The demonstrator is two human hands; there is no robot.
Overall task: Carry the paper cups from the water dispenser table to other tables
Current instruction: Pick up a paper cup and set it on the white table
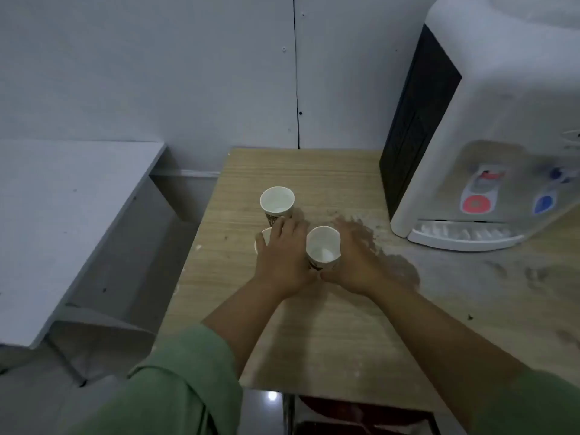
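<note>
While both hands crowd the cups, the left hand (282, 255) lies spread over a mostly hidden cup (263, 238), fingertips touching the far cup (277, 203); whether it grips either, I cannot tell. Right hand (353, 255) sits open-fingered against the near cup (323, 246), cupping its side, probably gathering it for carrying. All three cups stand upright on the wooden table (329, 324) (dusty, stained) beside the water dispenser (489, 136). A grey table (62, 215) waits left, the likely destination.
</note>
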